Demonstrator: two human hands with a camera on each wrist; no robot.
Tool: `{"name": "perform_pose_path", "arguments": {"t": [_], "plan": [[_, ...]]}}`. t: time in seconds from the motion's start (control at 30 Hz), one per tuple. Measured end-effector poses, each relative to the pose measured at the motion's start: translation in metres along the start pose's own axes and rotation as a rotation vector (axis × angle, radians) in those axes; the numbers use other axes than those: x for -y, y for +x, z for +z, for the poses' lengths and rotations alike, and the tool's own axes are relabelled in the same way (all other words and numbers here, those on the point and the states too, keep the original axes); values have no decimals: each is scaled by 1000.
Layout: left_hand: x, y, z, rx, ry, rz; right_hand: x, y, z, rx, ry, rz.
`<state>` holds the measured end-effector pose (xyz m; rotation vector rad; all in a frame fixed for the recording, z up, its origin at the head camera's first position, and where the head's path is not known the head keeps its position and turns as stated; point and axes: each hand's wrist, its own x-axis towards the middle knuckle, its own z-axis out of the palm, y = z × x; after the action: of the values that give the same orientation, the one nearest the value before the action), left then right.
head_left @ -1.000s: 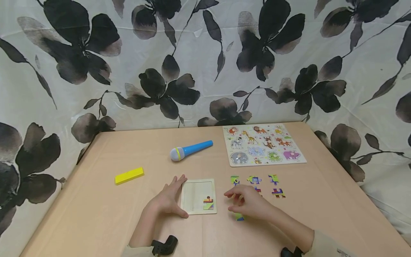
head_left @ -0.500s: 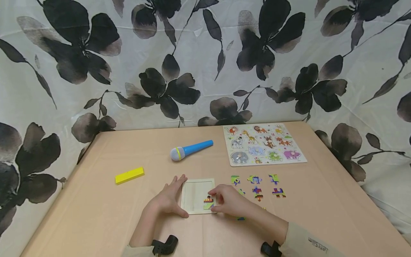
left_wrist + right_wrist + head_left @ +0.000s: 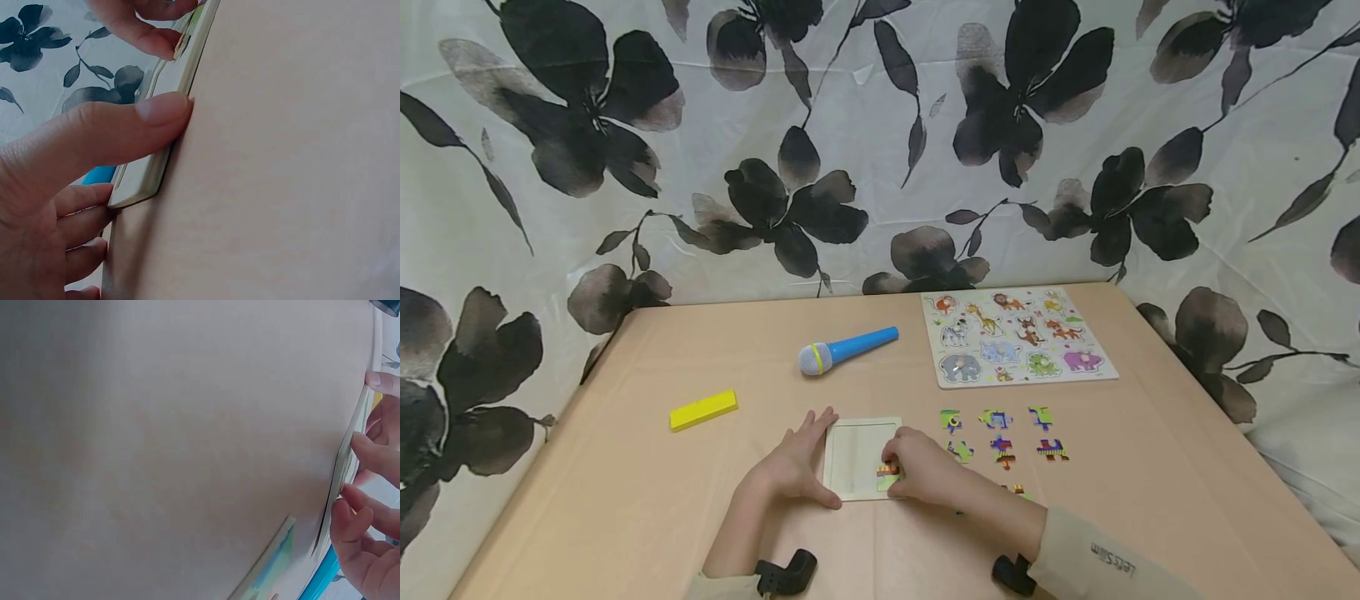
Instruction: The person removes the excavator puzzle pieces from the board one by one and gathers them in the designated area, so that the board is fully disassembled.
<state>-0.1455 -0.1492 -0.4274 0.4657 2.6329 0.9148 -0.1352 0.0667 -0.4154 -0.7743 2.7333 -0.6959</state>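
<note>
A small pale puzzle tray (image 3: 854, 458) lies near the middle of the table, with a red and green jigsaw piece (image 3: 886, 472) in its lower right corner. My left hand (image 3: 786, 468) holds the tray at its left end. Its thumb lies along the near edge, seen close in the left wrist view, and the forefinger reaches the far left corner. Thumb and forefinger of my right hand (image 3: 928, 468) pinch at the jigsaw piece from the right. Those fingers partly cover the piece and the tray's right edge.
Several loose jigsaw pieces (image 3: 1002, 452) lie right of the tray, some hidden by the right forearm. Behind are a blue toy microphone (image 3: 847, 350) and an animal picture board (image 3: 1018, 337). A yellow block (image 3: 703, 411) lies left. A floral cloth (image 3: 880, 150) hangs behind the table.
My right hand has moved left from the loose pieces to the tray's lower right corner, and its fingers have come down at the jigsaw piece. The left hand stays in place.
</note>
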Motion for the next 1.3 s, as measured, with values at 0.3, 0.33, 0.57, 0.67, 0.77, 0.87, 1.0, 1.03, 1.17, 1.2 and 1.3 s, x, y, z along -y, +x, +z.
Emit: {"name": "perform_pose_path", "arguments": {"t": [0.3, 0.33, 0.57, 0.67, 0.77, 0.87, 1.0, 1.03, 1.17, 1.2, 1.3], "plan": [[0, 0, 0, 4, -2, -2, 2, 1, -1, -3, 46, 14], [0, 0, 0, 4, 0, -2, 2, 1, -1, -7, 55, 8], [0, 0, 1, 7, 4, -2, 1, 0, -1, -14, 145, -13], [0, 0, 1, 8, 3, -4, -1, 1, -1, -16, 160, -15], [0, -1, 1, 6, 1, -3, -3, 0, -1, -26, 186, -16], [-1, 0, 1, 5, -1, -3, -6, -2, -3, -32, 220, -3], [-1, -1, 0, 4, -7, 0, -11, -10, -8, -37, 266, 22], [-1, -1, 0, 3, -6, 0, -12, -13, -10, -38, 278, 29], [-1, -1, -1, 3, -3, 1, -18, -23, -18, -64, 305, 33], [-1, -1, -1, 3, -2, 1, -20, -26, -20, -72, 311, 29], [-1, -2, -1, 4, -3, 3, -25, -34, -25, -88, 319, 19]]}}
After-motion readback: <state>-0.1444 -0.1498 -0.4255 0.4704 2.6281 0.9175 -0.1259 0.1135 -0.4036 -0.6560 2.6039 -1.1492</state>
